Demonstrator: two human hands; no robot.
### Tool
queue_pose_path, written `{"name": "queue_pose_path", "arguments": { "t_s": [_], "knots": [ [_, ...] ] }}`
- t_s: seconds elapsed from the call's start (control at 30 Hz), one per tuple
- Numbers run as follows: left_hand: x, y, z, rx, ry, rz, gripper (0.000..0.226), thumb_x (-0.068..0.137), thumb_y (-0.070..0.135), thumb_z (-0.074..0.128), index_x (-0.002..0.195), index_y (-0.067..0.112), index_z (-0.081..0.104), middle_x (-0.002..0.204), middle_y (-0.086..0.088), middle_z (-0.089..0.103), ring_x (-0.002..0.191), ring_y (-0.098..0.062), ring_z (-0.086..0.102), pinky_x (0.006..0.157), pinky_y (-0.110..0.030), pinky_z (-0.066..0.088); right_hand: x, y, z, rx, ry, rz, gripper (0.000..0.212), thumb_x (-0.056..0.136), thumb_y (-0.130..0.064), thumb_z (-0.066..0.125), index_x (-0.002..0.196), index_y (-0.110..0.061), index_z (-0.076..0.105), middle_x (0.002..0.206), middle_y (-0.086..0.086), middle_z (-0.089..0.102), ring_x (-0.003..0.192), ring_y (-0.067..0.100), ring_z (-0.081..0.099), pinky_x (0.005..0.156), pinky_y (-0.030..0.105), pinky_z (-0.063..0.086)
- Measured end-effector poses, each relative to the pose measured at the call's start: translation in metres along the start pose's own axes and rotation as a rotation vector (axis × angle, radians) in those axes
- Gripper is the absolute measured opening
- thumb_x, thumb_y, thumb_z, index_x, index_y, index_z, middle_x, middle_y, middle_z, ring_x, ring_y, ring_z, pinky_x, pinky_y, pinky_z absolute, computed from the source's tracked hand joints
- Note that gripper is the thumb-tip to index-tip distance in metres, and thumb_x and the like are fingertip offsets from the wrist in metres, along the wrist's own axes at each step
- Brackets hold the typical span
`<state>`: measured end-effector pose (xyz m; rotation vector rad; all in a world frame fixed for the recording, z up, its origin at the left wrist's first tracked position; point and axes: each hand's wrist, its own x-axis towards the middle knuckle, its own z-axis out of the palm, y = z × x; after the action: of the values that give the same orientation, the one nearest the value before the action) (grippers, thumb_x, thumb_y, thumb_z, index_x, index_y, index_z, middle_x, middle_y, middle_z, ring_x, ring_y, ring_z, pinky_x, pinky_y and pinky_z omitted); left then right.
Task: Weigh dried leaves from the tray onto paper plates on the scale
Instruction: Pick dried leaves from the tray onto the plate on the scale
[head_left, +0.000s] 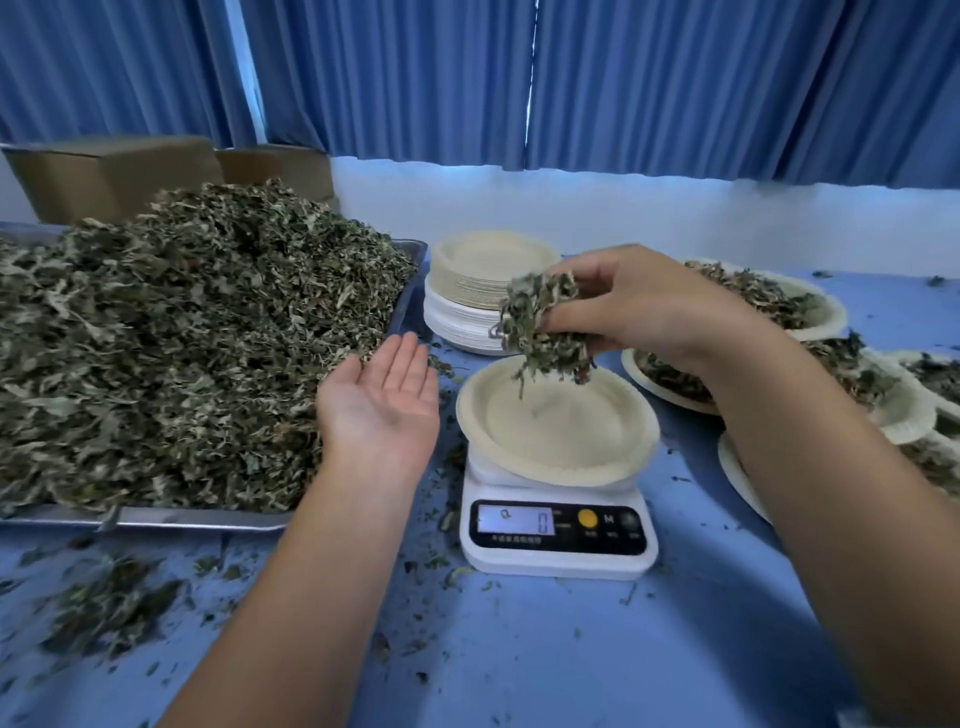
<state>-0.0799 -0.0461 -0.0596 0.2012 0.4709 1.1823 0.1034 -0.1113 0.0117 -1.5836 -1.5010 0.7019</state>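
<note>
Reading zero, the scale (558, 530) sits nearest, below both sets of fingers, on a blue table (519, 649) littered with leaf crumbs. On it rests one bare paper plate (558, 421), wider than the platform under it.

The left hand (382, 395) lies palm up to the plate's left. Its fingers are straight, pressed together and hold nothing, and their tips touch the edge of the leaf heap (182, 338) on the tray (156, 517). The right hand (639, 306) hovers above the plate's far rim, fingers curled down and pinching a clump of dried leaves (545, 327) with loose strands dangling.

The risk I see is spillage. The clump hangs over the far edge rather than the centre, so letting go there could send bits past the rim onto the table or the plate stack (483, 291) just beyond the fingertips. Weight landing on the overhanging rim might also tip the plate.

Counted:
- one scale
- one empty plate
- one tray
- one stack, beige plates atop white
- at least five filled plates (810, 306) beyond and under the right wrist, some cut off
- two cardboard boxes (114, 171)
- blue curtains (675, 78) farthest back
</note>
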Motion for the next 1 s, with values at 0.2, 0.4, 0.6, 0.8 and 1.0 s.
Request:
{"name": "queue_pose_path", "arguments": {
  "t_s": [0.2, 0.4, 0.6, 0.8, 1.0],
  "knots": [
    [-0.003, -0.006, -0.003, 0.044, -0.017, -0.017, 0.049, 0.103, 0.03, 0.026, 0.132, -0.004, 0.047, 0.133, -0.017, 0.054, 0.13, -0.028, 0.046, 0.112, -0.04, 0.031, -0.004, 0.004, 0.004, -0.349, -0.035, -0.012, 0.018, 0.077, -0.029, 0.078, 0.094, -0.028, 0.072, 0.069, -0.019, 0.069, 0.059, -0.004, 0.062, 0.055, 0.011, 0.048],
    [-0.003, -0.006, -0.005, 0.065, -0.013, -0.007, 0.048, 0.103, 0.03, 0.026, 0.13, -0.004, 0.048, 0.131, -0.017, 0.055, 0.129, -0.028, 0.047, 0.112, -0.04, 0.032, -0.004, 0.011, 0.028, -0.758, -0.218, -0.007, 0.036, 0.081, -0.035, 0.074, 0.114, -0.024, 0.066, 0.103, -0.009, 0.062, 0.098, 0.015, 0.058, 0.079, 0.029, 0.047],
    [-0.003, -0.005, -0.007, 0.067, -0.011, -0.006, 0.048, 0.103, 0.03, 0.028, 0.13, -0.004, 0.048, 0.131, -0.017, 0.055, 0.128, -0.028, 0.047, 0.112, -0.04, 0.033, -0.011, -0.002, 0.012, -0.753, -0.233, -0.008, 0.041, 0.081, -0.044, 0.072, 0.121, -0.036, 0.063, 0.107, -0.017, 0.049, 0.097, 0.003, 0.047, 0.078, 0.023, 0.034],
    [-0.004, -0.008, -0.008, 0.088, -0.01, -0.009, 0.05, 0.102, 0.033, 0.029, 0.131, -0.004, 0.048, 0.131, -0.017, 0.055, 0.128, -0.028, 0.047, 0.111, -0.04, 0.033, -0.01, -0.004, 0.012, -0.673, -0.095, -0.119, 0.014, 0.089, -0.028, 0.064, 0.102, -0.031, 0.068, 0.103, -0.01, 0.066, 0.092, 0.008, 0.06, 0.076, 0.023, 0.044],
    [-0.005, -0.006, -0.009, 0.075, -0.011, -0.013, 0.048, 0.102, 0.032, 0.031, 0.125, -0.004, 0.051, 0.125, -0.017, 0.059, 0.125, -0.028, 0.05, 0.109, -0.04, 0.036, -0.009, 0.006, 0.016, -0.766, -0.254, -0.013, 0.015, 0.081, -0.032, 0.073, 0.095, -0.029, 0.069, 0.095, -0.013, 0.06, 0.083, 0.006, 0.056, 0.067, 0.021, 0.045]
  ]
}}
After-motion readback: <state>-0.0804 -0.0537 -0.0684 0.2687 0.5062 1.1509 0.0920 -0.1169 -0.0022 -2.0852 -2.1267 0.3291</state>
